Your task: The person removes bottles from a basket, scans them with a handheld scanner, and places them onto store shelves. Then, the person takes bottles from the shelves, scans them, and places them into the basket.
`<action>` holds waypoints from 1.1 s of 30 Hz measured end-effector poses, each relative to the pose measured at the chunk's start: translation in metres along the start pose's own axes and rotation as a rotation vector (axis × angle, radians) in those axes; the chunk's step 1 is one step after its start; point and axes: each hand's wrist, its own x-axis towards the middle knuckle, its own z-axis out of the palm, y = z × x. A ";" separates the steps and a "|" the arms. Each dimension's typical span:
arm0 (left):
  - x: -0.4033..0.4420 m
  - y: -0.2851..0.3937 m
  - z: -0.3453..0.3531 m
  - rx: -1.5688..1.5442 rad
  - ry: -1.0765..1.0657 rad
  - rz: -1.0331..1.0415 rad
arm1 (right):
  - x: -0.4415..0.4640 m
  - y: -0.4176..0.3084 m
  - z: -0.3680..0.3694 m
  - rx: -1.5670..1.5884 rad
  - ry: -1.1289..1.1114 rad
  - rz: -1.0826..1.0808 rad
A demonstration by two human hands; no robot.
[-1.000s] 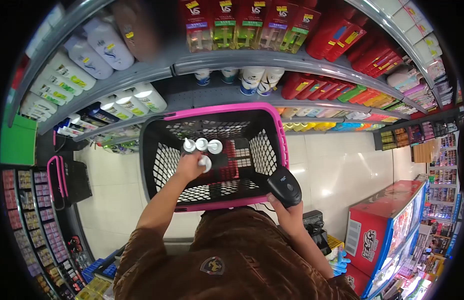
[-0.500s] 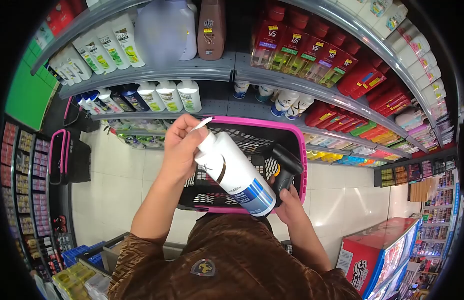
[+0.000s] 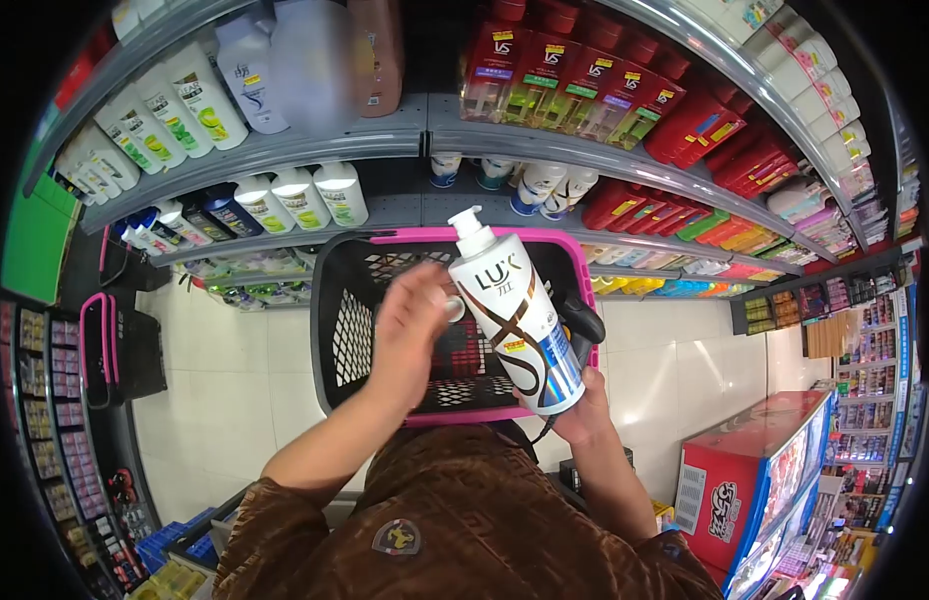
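A white LUX pump bottle leans over the shopping basket, pump end up and its brown-and-blue printed front toward me. My right hand grips it near the base, together with a black handheld device that looks like a barcode scanner and is partly hidden behind the bottle. Just left of the bottle's upper part is my left hand, blurred, with its fingers loosely apart and not around the bottle. Close to its fingertips shows a small whitish round spot I cannot make out. Below the bottle is the black basket with a pink rim.
Ahead, a grey shelf carries white shampoo bottles and red VS bottles. Another black basket stands on the left floor. At the lower right is a red-and-blue box display.
My left hand has let go of the bottle's neck and drawn to the left. The bottle has turned its LUX front toward me and stands more upright in my right hand.
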 end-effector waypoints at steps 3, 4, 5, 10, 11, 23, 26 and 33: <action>-0.030 -0.025 0.013 0.073 -0.215 -0.028 | -0.002 -0.003 0.004 -0.120 0.072 -0.107; -0.036 -0.024 0.025 -0.041 -0.224 -0.035 | -0.001 -0.004 0.010 -0.177 0.103 -0.159; -0.035 -0.028 0.030 -0.026 -0.261 -0.015 | -0.002 -0.007 0.020 -0.170 0.094 -0.144; -0.022 -0.043 0.036 -0.047 -0.274 -0.077 | -0.003 -0.005 0.009 -0.044 0.007 0.022; -0.021 -0.043 0.042 -0.111 -0.265 -0.089 | -0.004 -0.005 0.008 -0.028 0.015 0.011; -0.046 -0.069 0.109 -0.080 -0.088 -0.191 | -0.031 -0.041 0.001 -0.636 0.254 -0.558; -0.038 -0.089 0.114 -0.050 0.013 -0.120 | -0.045 -0.052 -0.009 -0.956 0.172 -0.486; -0.038 -0.093 0.104 -0.456 -0.026 -0.253 | -0.076 -0.111 -0.027 -0.935 -0.089 -0.360</action>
